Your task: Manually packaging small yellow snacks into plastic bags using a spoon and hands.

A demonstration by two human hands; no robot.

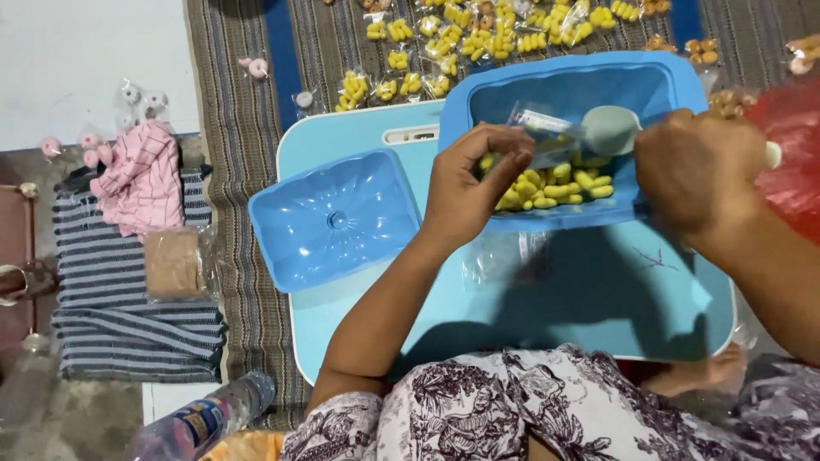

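Left hand [465, 192] pinches a small clear bag [536, 128] open; right hand [696, 171] grips a pale spoon [611, 130], long axis horizontal, bowl pointing left over the yellow snacks [555, 186].

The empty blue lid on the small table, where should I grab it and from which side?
Probably the near left rim of the blue lid. It lies hollow side up on the light blue table, that edge overhanging, so fingers could hook under from the left, away from the left hand and blue tub.
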